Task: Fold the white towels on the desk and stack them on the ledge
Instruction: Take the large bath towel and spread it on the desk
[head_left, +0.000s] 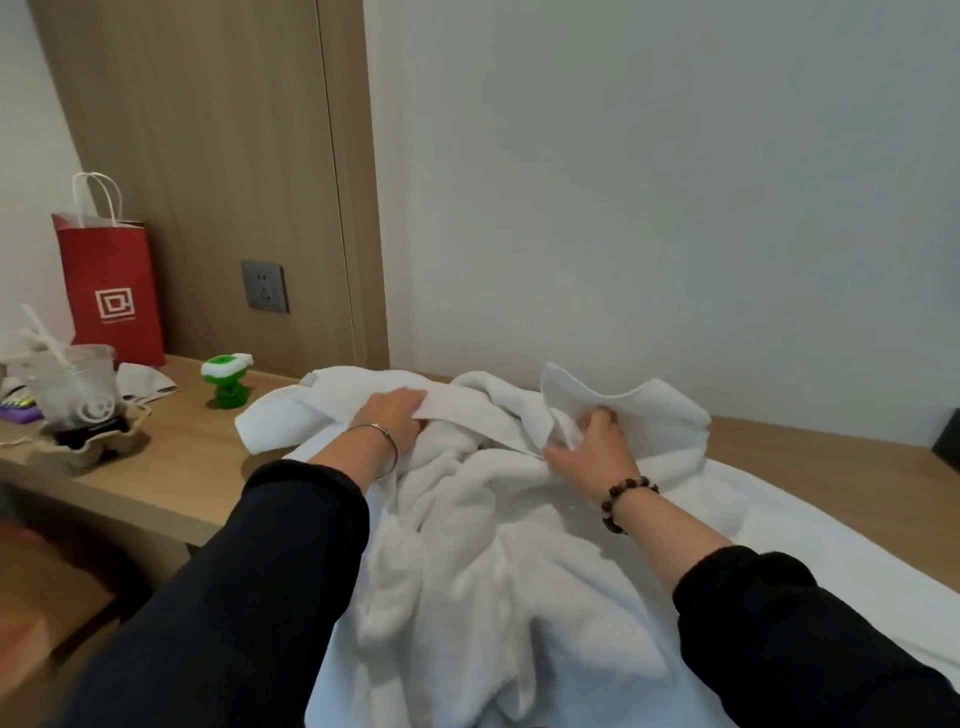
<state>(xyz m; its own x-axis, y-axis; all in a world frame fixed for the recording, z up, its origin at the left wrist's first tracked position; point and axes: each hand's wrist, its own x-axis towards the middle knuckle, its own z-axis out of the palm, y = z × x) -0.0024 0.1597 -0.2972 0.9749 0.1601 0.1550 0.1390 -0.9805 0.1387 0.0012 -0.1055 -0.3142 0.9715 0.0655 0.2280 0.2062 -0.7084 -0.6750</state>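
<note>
With your left hand (397, 413) and right hand (592, 441) both clamped on the crumpled towel (493, 519) beneath them (heaped on the tabletop (171, 467)), draw its edges apart until flat.

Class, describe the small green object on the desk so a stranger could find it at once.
Start at the red paper bag standing against the wooden wall panel. Right of it, below the grey socket, stands the green and white gadget, the only bright green item, just left of the white towels.
</note>
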